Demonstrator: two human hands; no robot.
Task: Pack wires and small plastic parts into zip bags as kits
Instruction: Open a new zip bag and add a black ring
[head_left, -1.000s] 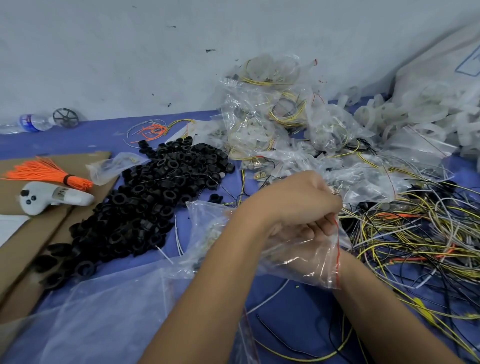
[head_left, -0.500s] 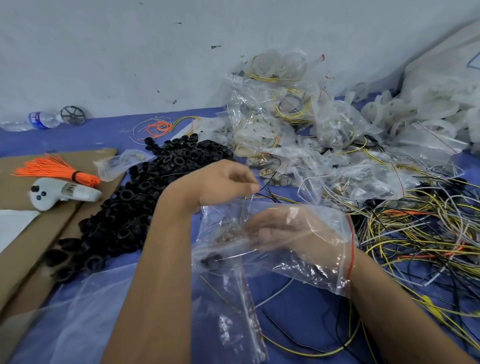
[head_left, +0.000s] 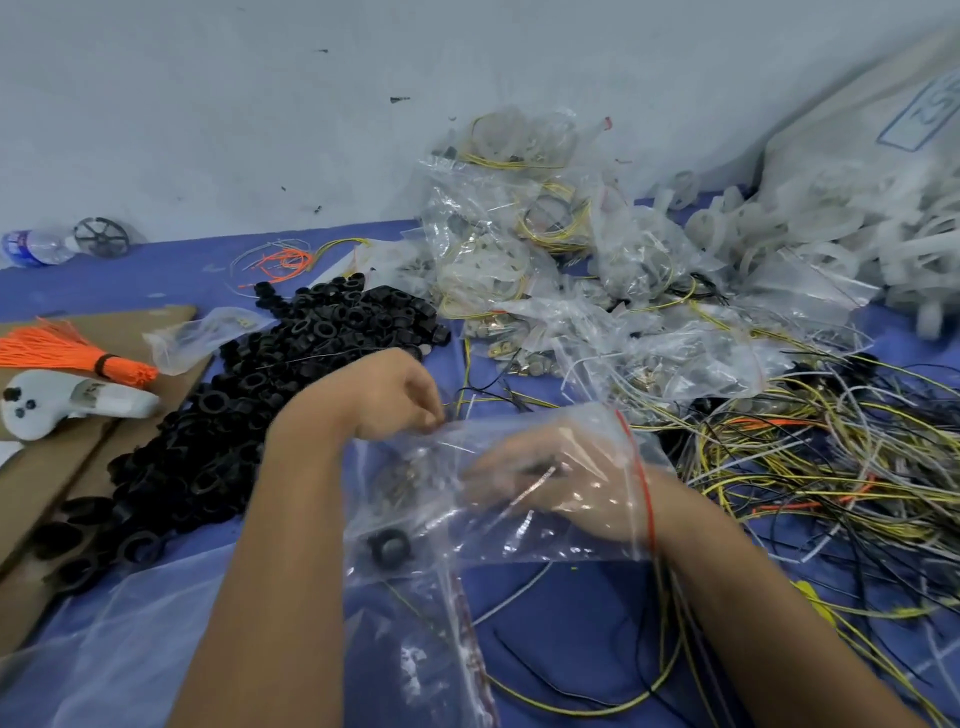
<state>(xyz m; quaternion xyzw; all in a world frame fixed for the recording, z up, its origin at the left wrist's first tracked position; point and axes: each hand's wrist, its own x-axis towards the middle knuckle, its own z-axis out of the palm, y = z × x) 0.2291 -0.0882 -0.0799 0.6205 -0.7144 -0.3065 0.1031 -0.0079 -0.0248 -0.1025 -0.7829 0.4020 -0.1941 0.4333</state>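
A blue table is seen spread under everything, set against a pale wall. At far right a big white sack is slumped, white plastic rings spilled out beside it. A heap of filled bags is piled mid-table at the back, yellow loops showing through the film. To the right a tangle of wires is sprawled, yellow, black, white and orange. Left of centre a mound of black rings is banked up, its edge lying on brown cardboard. On that cardboard an orange tassel and a white controller are laid side by side. A bottle is lying at the wall, far left.

In the middle, a zip bag with a red seal strip is held just above the table. The right hand is pushed inside it up to the wrist, fingers curled together around a thin wire, though blur through the film leaves the grip uncertain. One black ring is sitting in the bag's lower left corner. The left hand is placed at the bag's upper left edge, fingertips pinched shut on the film there. More clear film is lying bottom left.
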